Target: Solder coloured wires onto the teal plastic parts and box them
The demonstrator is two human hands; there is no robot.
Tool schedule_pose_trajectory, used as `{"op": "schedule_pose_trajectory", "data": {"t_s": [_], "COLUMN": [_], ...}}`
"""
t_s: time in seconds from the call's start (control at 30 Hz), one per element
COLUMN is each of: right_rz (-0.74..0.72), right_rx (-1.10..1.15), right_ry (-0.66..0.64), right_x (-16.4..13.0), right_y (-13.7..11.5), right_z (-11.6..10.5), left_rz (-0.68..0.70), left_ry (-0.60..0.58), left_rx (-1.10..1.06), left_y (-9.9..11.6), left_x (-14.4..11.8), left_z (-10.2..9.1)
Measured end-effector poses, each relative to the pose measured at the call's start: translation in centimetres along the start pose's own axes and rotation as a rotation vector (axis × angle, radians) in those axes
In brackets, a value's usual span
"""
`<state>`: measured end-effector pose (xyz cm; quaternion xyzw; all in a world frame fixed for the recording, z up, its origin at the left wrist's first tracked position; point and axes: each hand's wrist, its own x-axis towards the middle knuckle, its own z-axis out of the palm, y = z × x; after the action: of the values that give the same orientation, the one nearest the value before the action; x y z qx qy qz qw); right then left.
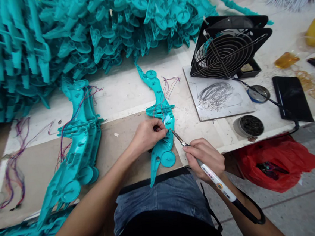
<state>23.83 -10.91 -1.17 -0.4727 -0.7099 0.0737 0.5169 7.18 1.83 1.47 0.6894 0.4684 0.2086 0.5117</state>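
A teal plastic shell (157, 90) shaped like a bow lies at the table's front edge, with thin red and purple wires (168, 88) across its upper half. My right hand (205, 160) grips a white soldering iron (212, 174), whose tip reaches the middle of the shell. Just left of that tip, my left hand (149, 134) pinches something over the shell; the fingers hide it, and a wire end is too small to make out. To the left rests a stack of similar teal shells (77, 137) with wires on top.
Teal shells (124, 20) are heaped along the back. A black fan (229, 46) stands right, behind a white board (217, 96) with loose solder wire. Nearby are a round tin (248, 125), a black box (292, 98) and a red bag (280, 161). Loose wires (15, 170) lie far left.
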Motion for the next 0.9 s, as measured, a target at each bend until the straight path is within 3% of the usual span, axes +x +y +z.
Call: {"op": "schedule_pose_trajectory", "data": {"t_s": [0.2,0.53,0.9], "right_rz": [-0.001,0.07,0.139], "right_rx": [0.004,-0.015,-0.002], "right_ry": [-0.021,0.139,0.197], "right_x": [0.06,-0.25,-0.32], "right_y": [0.0,0.37,0.11], "right_z": [0.02,-0.52,-0.72], "left_rz": [0.002,0.002,0.002], "left_ry": [0.005,0.002,0.043], "left_rx": [-0.006,0.002,0.039], "left_y": [0.04,-0.15,-0.78], "left_x": [0.02,0.03,-0.2], "left_z": [0.03,0.09,0.64]}}
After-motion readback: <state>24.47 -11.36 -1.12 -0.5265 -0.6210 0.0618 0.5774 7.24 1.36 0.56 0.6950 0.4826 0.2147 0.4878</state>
